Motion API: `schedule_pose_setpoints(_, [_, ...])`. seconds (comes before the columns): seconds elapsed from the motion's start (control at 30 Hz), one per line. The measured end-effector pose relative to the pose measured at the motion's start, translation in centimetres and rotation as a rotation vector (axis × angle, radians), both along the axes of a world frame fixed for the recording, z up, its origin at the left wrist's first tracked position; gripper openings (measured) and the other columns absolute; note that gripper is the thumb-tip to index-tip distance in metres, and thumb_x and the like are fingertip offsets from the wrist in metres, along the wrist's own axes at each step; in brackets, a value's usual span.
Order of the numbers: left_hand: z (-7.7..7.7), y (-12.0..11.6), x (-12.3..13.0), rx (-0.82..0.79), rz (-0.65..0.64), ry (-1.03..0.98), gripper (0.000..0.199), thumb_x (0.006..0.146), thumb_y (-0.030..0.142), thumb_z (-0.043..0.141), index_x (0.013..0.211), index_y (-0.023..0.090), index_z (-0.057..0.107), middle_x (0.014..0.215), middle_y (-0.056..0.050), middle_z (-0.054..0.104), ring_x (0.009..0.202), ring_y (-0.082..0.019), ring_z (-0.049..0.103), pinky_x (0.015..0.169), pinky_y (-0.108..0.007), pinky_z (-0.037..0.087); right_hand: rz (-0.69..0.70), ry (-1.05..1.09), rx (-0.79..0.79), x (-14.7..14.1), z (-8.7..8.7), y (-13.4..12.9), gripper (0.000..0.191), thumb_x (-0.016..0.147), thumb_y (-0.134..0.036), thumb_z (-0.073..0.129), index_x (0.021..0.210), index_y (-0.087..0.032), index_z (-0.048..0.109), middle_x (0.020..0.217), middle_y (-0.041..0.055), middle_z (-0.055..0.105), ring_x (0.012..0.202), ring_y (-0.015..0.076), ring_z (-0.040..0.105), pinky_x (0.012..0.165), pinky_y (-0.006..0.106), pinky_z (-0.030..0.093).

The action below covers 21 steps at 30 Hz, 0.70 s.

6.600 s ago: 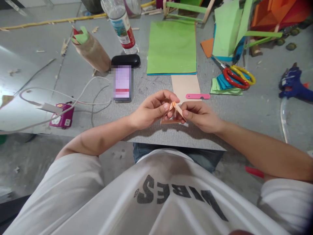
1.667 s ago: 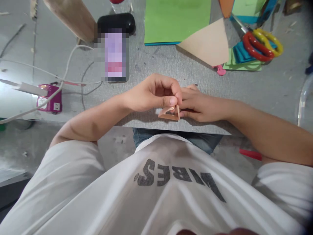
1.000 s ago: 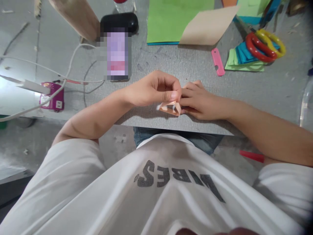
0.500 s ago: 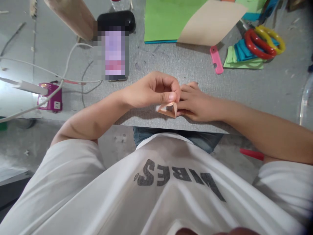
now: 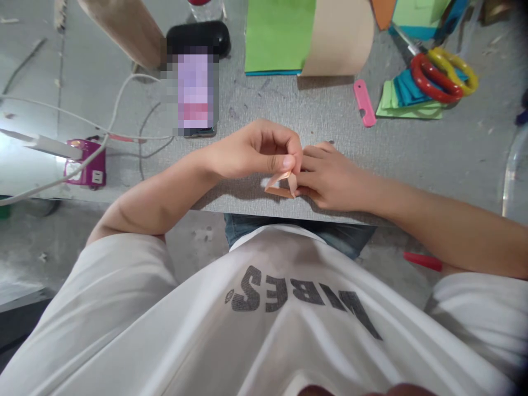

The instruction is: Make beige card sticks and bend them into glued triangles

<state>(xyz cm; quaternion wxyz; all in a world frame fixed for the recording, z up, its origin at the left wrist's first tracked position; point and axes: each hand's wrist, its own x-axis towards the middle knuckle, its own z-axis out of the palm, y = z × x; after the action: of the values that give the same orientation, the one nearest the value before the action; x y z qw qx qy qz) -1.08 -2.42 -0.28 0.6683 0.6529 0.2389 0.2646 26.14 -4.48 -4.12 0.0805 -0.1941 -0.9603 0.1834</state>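
A small folded piece of peach-coloured paper, bent into an open three-sided shape, is held just above the near edge of the desk. My left hand pinches its upper edge between thumb and curled fingers. From the other side, my right hand has its fingers closed at the right edge of the paper. Some of its fingertips are hidden behind the paper and my left hand.
Green paper and a curling beige sheet lie at the back. Scissors rest on small paper pieces near a pink cutter. Leftward are a phone, a black case, cables and a purple power adapter.
The beige sheet's free right side has curled back leftward, uncovering an orange piece and the scissors' blades. My right hand has shifted slightly nearer to me; the folded paper has turned a little.
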Motion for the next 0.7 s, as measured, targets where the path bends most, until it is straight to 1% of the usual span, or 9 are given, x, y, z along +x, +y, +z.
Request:
schedule_pose_setpoints(0.07, [0.2, 0.1, -0.1, 0.003, -0.018, -0.001, 0.065, 0.089, 0.082, 0.103, 0.091, 0.021, 0.083, 0.079, -0.006, 0.083, 0.074, -0.020, 0.084, 0.071, -0.032, 0.072, 0.012, 0.032, -0.053, 0.2, -0.1, 0.4, 0.026, 0.119, -0.028, 0.057, 0.119, -0.028, 0.083, 0.127, 0.0126, 0.085, 0.122, 0.0368, 0.063, 0.102, 0.054, 0.038])
schedule_pose_setpoints(0.13, [0.3, 0.3, -0.2, 0.008, -0.033, -0.002, 0.061, 0.091, 0.079, 0.103, 0.093, 0.021, 0.085, 0.082, -0.007, 0.085, 0.078, -0.021, 0.085, 0.075, -0.034, 0.073, 0.030, 0.059, -0.141, 0.5, -0.2, 0.9, 0.027, 0.123, -0.035, 0.056, 0.118, -0.030, 0.082, 0.123, 0.0099, 0.085, 0.121, 0.0357, 0.064, 0.102, 0.054, 0.038])
schedule_pose_setpoints(0.2, [0.4, 0.3, -0.2, 0.011, -0.027, -0.005, 0.058, 0.094, 0.076, 0.102, 0.095, 0.021, 0.085, 0.083, -0.007, 0.085, 0.081, -0.022, 0.086, 0.078, -0.035, 0.074, 0.056, 0.086, -0.217, 0.8, 0.0, 1.4, 0.029, 0.125, -0.042, 0.055, 0.118, -0.030, 0.080, 0.119, 0.0082, 0.084, 0.118, 0.0346, 0.065, 0.102, 0.054, 0.038])
schedule_pose_setpoints(0.3, [0.5, 0.2, -0.2, 0.013, 0.001, -0.009, 0.058, 0.096, 0.076, 0.101, 0.095, 0.020, 0.084, 0.079, -0.005, 0.083, 0.081, -0.022, 0.087, 0.080, -0.036, 0.074, 0.087, 0.114, -0.287, 1.0, 0.3, 1.8, 0.032, 0.127, -0.044, 0.053, 0.116, -0.029, 0.079, 0.115, 0.0078, 0.083, 0.115, 0.0335, 0.065, 0.102, 0.054, 0.037])
schedule_pose_setpoints(0.4, [0.6, 0.1, -0.1, 0.016, -0.007, -0.018, 0.061, 0.093, 0.078, 0.102, 0.094, 0.020, 0.084, 0.077, -0.005, 0.082, 0.080, -0.023, 0.087, 0.078, -0.035, 0.074, 0.087, 0.097, -0.315, 1.1, 0.5, 1.9, 0.035, 0.128, -0.049, 0.052, 0.118, -0.031, 0.080, 0.120, 0.0083, 0.083, 0.120, 0.0349, 0.065, 0.104, 0.055, 0.037])
schedule_pose_setpoints(0.5, [0.6, 0.1, 0.0, 0.026, -0.033, -0.032, 0.065, 0.090, 0.083, 0.102, 0.091, 0.020, 0.084, 0.081, -0.008, 0.084, 0.081, -0.023, 0.088, 0.075, -0.033, 0.072, 0.101, 0.103, -0.303, 1.1, 0.5, 1.9, 0.037, 0.129, -0.050, 0.050, 0.122, -0.030, 0.080, 0.123, 0.0094, 0.083, 0.122, 0.0355, 0.063, 0.104, 0.055, 0.036])
schedule_pose_setpoints(0.6, [0.4, 0.0, 0.3, 0.050, -0.021, -0.034, 0.071, 0.086, 0.089, 0.100, 0.088, 0.021, 0.082, 0.082, -0.008, 0.084, 0.080, -0.022, 0.087, 0.074, -0.032, 0.072, 0.104, 0.109, -0.302, 1.1, 0.3, 2.0, 0.036, 0.128, -0.048, 0.050, 0.115, -0.028, 0.076, 0.117, 0.0094, 0.082, 0.117, 0.0349, 0.061, 0.103, 0.053, 0.036])
schedule_pose_setpoints(0.7, [0.3, -0.2, 0.6, 0.087, 0.031, -0.034, 0.075, 0.083, 0.094, 0.097, 0.087, 0.021, 0.080, 0.081, -0.006, 0.081, 0.079, -0.022, 0.086, 0.075, -0.034, 0.073, 0.068, 0.091, -0.322, 1.0, 0.1, 2.0, 0.030, 0.125, -0.045, 0.052, 0.111, -0.028, 0.072, 0.114, 0.0087, 0.080, 0.116, 0.0350, 0.062, 0.104, 0.053, 0.037])
